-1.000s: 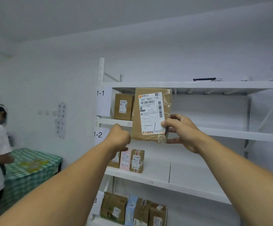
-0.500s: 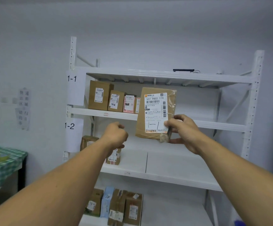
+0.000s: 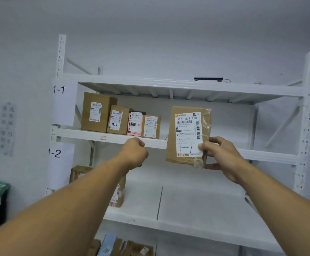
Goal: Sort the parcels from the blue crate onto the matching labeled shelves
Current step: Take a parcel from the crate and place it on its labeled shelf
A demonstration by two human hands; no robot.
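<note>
Right hand (image 3: 222, 157) pinched the parcel (image 3: 187, 133) at its near corner; it looked light and crumply. Left hand (image 3: 133, 152) was curled, empty.

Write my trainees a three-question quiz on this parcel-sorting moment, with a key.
1. True or false: the left hand holds the brown parcel.
2. What is handwritten on its label? A) 1-1 B) 1-2 C) 2-1
3. How many other parcels stand on the shelf beside the 1-1 sign?
Key: 1. False; the right hand holds it. 2. A. 3. Four.
</note>
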